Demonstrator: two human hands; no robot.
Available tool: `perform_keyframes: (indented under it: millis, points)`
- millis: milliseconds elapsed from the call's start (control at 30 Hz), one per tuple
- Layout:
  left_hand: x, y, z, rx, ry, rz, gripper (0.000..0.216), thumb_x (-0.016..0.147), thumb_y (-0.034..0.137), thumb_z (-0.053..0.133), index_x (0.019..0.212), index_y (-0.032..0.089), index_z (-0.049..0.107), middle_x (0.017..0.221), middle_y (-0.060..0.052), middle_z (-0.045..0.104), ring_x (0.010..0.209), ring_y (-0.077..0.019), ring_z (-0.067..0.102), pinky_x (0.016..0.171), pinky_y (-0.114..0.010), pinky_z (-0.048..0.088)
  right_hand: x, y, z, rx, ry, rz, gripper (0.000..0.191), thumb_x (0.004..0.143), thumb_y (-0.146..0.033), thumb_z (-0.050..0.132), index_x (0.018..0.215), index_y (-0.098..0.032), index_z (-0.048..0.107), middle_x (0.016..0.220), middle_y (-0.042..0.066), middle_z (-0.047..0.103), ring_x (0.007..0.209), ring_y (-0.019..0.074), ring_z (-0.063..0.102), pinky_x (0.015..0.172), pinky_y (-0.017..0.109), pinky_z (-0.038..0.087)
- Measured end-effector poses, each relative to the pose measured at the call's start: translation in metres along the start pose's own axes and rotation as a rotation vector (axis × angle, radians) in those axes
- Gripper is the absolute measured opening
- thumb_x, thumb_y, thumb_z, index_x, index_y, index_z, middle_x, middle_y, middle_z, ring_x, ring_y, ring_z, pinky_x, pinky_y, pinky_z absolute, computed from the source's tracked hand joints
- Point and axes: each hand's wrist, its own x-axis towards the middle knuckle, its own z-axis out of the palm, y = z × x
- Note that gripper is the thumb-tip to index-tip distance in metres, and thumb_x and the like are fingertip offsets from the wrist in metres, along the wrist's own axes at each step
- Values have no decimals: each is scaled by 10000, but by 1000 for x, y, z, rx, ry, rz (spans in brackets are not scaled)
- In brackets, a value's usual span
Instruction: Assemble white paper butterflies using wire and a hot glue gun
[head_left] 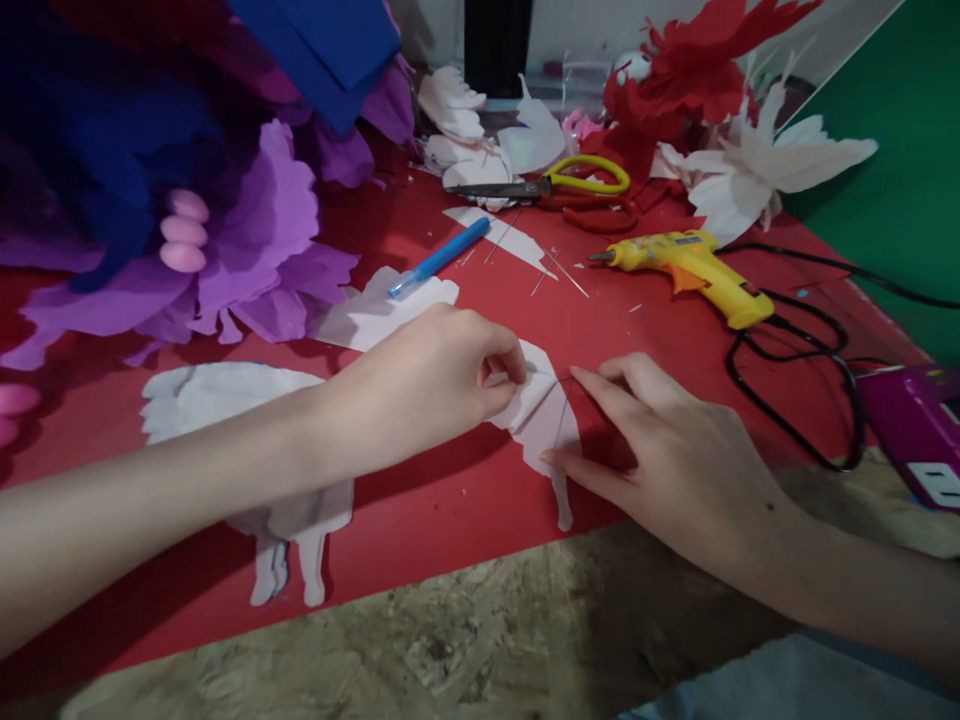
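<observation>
A white paper petal (541, 415) lies on the red sheet (450, 500) at the middle. My left hand (427, 375) is closed, its thumb and fingertips pinching the petal's upper edge. My right hand (667, 450) rests beside it with fingers stretched out; the fingertips press on the petal's right edge and on a thin wire (564, 379) lying across it. Two more white petals (240, 400) lie under my left forearm.
A yellow glue gun (694, 270) with black cord lies right of centre. Yellow-handled scissors (555, 182) and a blue pen (439, 258) lie behind. Purple and blue paper flowers (247, 240) fill the left, red and white ones (705, 100) the back right. A magenta box (915, 425) sits at right.
</observation>
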Motion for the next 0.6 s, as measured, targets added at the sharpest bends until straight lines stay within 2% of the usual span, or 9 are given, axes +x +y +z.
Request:
perform_keyframes:
  millis: [100,200,333,467,600]
  points:
    - [0,-2,1,-3,6,12,248,702,106,496,785,197,711,746,46,706,660,-122,622,666,-223,431,0,0,0,11,5,-5,641,908,-566,225,1044,-84,626,862,105,581,651,130,559,409,212,355]
    - [0,-1,1,0,1,15,243,701,105,497,775,189,713,728,46,704,644,-120,621,665,-227,433,0,1,2,44,-10,-2,590,884,-572,317,1060,-94,616,880,98,583,666,134,567,435,216,386]
    - [-1,0,1,0,-5,6,251,700,94,488,770,184,712,739,46,705,654,-122,624,644,-228,425,1,4,2,165,-54,34,527,832,-558,443,1098,-129,594,930,86,577,688,137,576,496,231,443]
    - [-1,0,1,-2,-15,-8,248,707,82,490,764,185,708,722,41,702,651,-126,622,598,-226,408,1,11,0,305,-132,93,544,798,-564,494,1146,-153,567,984,85,564,749,148,583,568,259,487]
    - [-1,-1,1,-6,-13,-1,222,715,82,514,767,177,707,723,37,701,651,-126,621,585,-224,400,-1,19,0,382,-144,105,534,780,-569,525,1147,-183,565,1006,72,565,823,159,585,635,265,502]
